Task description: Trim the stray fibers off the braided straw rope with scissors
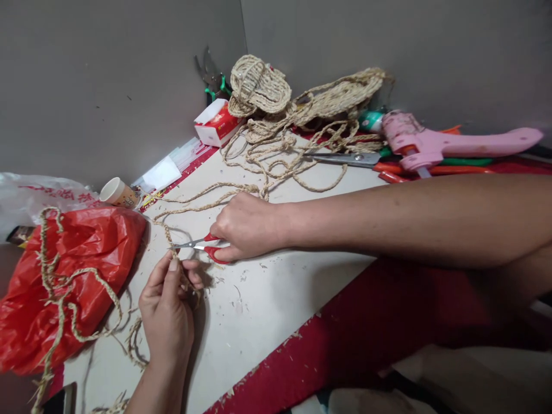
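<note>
The left hand [168, 299] pinches braided rope [167, 232] between its fingers [173, 277]; the right hand [250, 227] grips red-handled scissors [192, 244]. I can't read the far-left pale bag's [26, 201] red lettering [64, 194].

Craft wkspace, prob.: scissors [192, 244], pruners [210, 79], coiled rope [269, 92]

We lose some braided rope [167, 232] inside the left hand [168, 302] and part of the red scissor handles [213, 252] behind the right hand [248, 226]; the left edge crops the red plastic bag [88, 241].
</note>
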Demonstrator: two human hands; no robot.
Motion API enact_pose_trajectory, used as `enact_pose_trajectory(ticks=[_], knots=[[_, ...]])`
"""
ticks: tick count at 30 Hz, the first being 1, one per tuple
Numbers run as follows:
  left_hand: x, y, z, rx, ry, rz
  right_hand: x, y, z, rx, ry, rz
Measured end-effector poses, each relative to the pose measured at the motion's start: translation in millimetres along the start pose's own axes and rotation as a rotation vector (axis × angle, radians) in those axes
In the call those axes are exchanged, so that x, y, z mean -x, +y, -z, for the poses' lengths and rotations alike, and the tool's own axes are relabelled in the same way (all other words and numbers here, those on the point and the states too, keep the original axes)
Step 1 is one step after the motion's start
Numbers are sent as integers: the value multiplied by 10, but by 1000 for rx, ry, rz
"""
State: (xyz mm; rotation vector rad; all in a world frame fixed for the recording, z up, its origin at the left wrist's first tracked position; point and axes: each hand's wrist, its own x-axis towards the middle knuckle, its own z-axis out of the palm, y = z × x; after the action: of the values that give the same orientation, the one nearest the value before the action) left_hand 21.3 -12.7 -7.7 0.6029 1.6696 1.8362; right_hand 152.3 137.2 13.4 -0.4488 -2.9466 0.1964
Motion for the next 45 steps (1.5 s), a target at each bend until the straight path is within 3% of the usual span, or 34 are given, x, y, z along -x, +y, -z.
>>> enact_pose_trajectory(ticks=[6, 9, 14, 18, 21, 24, 27, 31, 33, 36, 39, 45], knots=[[4, 41, 6, 62, -27, 28, -42, 55, -4, -74, 42, -76], [-4, 41, 14, 62, -50, 4, -49, 56, -7, -245, 46, -96], [1, 31, 46, 89, -50, -40, -45, 66, 6, -655, -192, -136], [32, 35, 44, 97, -79, -56, -39, 100, 10, -890, -352, -87], [50, 38, 24, 82, -118, -49, -39, 112, -17, -989, -375, -49], [44, 15, 15, 53, -103, -46, -46, 117, -44, -1016, -306, -73], [24, -21, 17, 17, -23, -41, -55, 117, -40, -1009, -212, -119], [6, -24, 13, 44, -1, -1, -59, 100, -12, -923, -229, -156], [-1, -7, 9, 90, -6, 14, -57, 83, -9, -804, -208, -194], [-14, 12, 8, 137, -3, 37, -49, 47, -21, -571, -78, -235], [-24, 9, 12, 162, -8, 57, -29, 6, -33, -352, 49, -157], [-8, -21, 27, 164, -47, 42, 21, -45, -26, 6, 88, -29]])
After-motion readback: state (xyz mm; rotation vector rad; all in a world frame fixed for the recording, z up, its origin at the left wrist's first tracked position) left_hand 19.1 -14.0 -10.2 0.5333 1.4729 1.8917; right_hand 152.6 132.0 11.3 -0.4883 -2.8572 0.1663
